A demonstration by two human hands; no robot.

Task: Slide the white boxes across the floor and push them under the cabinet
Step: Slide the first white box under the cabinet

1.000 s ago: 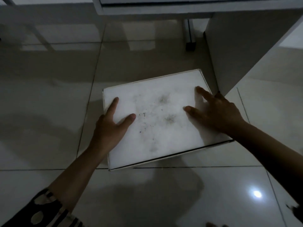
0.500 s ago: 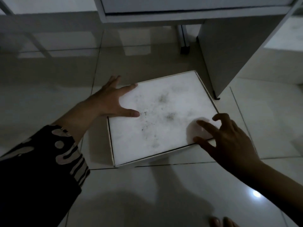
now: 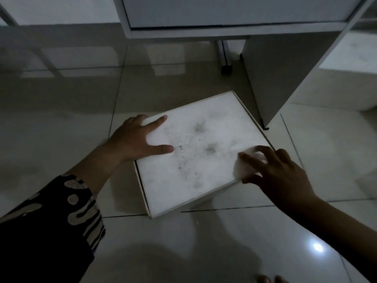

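Glossy pale floor tiles [image 3: 214, 237] fill the dim room, with a bright spot of reflected light low on the right and dark grout lines crossing the middle. Nearest the camera, a dark sleeve with a pale wavy pattern [image 3: 61, 211] covers the left forearm, while the right forearm is bare. Two toes show at the very bottom edge.

Just beyond, a flat square white cardboard box [image 3: 202, 152] lies on the floor, turned at an angle to the tile lines, its top smudged with grey dust marks and dark specks. The left hand [image 3: 138, 139] rests flat on the box's far left corner, fingers spread and thumb stretched across the top; its grip is loose, clasping nothing. The right hand [image 3: 277, 176] is at the box's near right corner with fingers splayed and curved, fingertips at or just over the top; whether they press on it I cannot tell, and the grip closes on nothing.

Farther back stands a white cabinet [image 3: 224, 31], its lower edge raised off the floor and its side panel [image 3: 281, 78] coming down just beside the box's far right corner. The box lies in front of the cabinet, not under it. A thin metal leg with a black foot [image 3: 226, 66] stands behind.
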